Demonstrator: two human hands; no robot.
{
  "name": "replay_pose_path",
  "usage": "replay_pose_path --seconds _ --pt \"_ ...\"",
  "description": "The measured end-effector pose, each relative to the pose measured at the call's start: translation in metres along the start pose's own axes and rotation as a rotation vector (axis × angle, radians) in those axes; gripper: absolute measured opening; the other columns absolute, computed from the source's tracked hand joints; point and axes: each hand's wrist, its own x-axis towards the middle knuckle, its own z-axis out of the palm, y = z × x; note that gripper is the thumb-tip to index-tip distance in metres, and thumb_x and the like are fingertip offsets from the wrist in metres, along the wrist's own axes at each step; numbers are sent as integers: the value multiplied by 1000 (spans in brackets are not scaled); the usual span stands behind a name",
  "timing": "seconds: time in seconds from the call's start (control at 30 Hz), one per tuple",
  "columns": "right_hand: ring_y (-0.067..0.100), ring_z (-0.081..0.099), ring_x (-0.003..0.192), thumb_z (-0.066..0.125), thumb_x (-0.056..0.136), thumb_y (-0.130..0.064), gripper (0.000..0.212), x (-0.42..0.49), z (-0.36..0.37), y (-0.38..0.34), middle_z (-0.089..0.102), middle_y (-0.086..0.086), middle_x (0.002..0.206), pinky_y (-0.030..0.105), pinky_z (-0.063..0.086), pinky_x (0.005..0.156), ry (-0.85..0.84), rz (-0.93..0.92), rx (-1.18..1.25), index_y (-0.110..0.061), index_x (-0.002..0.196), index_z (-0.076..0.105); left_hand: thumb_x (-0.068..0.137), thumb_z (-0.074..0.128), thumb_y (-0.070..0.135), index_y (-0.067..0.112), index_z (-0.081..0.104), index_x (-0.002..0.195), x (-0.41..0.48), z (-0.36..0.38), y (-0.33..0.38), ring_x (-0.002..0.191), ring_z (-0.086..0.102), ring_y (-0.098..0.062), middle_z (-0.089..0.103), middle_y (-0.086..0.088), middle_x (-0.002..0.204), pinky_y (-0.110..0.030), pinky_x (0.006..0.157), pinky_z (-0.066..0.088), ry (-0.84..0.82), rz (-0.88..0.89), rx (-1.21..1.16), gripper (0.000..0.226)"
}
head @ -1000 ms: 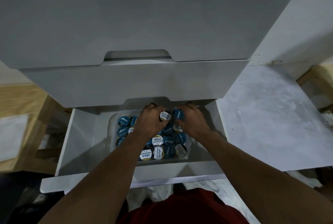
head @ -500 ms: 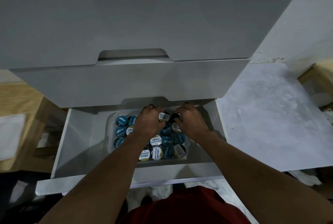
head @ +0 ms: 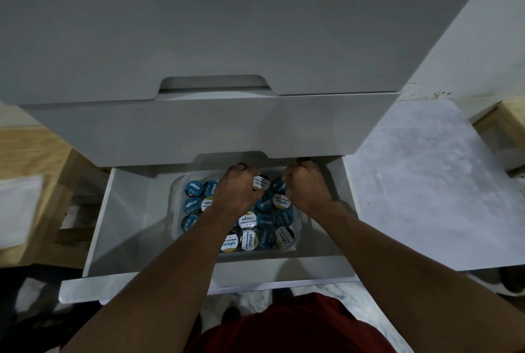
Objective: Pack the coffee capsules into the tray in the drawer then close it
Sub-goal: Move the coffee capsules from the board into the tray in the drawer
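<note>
Red cloth of the person's clothing fills the bottom edge of the view, and two bare forearms reach forward from it into the open drawer. This white drawer is the lowest one and is pulled out toward the person; its front panel lies across the view just above the red cloth. Inside it, a clear plastic tray stands in the middle, with bare white floor of the drawer on its left side. The tray is filled with coffee capsules, lying close together, lids up: many blue ones and some white and yellow ones with printed text.

The left hand is over the far middle part of the tray, fingers curled down, and a white-and-yellow capsule sits tilted just at its thumb side; I cannot tell if the hand really grips it. The right hand is at the far right part of the tray, closed like a fist, with a blue capsule against its fingers; what it holds is hidden.

Behind the hands, the upper drawer front overhangs the open drawer. Marble-like floor lies on the right and wooden furniture on the left.
</note>
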Motion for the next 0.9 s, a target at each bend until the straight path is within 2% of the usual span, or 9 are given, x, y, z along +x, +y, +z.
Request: replay_pose_path --seconds 0.1,0.2,0.37,0.47,0.67,0.9 --pt "27 46 114 66 81 -10 15 0 -3 -1 59 11 114 40 44 98 -24 12 -2 -15 95 68 82 69 29 18 57 123 0 -1 0 112 51 -26 58 -9 117 -37 90 47 -12 -9 5 45" --pt "30 48 112 61 86 -11 14 0 -2 -4 58 14 112 40 47 94 29 -10 -24 -10 99 68 81 70 29 18 57 125 0 -2 -1 112 52 -26 58 -9 117 -37 91 47 -22 -11 15 47" --pt "31 51 107 60 89 -17 15 -1 1 -4 56 16 112 36 48 88 88 8 -3 -10 101 65 81 72 29 18 56 125 1 -3 0 112 52 -26 58 -10 118 -39 92 47 -33 -10 19 49" --pt "31 49 111 60 89 -20 17 -2 3 -2 56 15 113 37 48 90 63 -38 -47 -12 102 69 81 71 29 19 56 124 1 -3 0 111 52 -26 58 -10 118 -38 91 47 -29 -9 25 47" --pt "29 43 118 59 90 -34 33 -3 -4 1 53 11 123 39 44 99 -35 -78 -116 -21 119 64 81 71 32 19 56 124 1 -4 0 113 51 -26 57 -9 119 -37 91 45 -23 9 38 47" --pt "28 42 119 61 89 -33 35 -3 -5 2 53 12 124 39 42 102 -68 -64 -100 -20 121 64 87 64 31 17 63 117 1 -3 2 104 57 -28 60 -11 113 -37 85 49 -17 47 32 33"
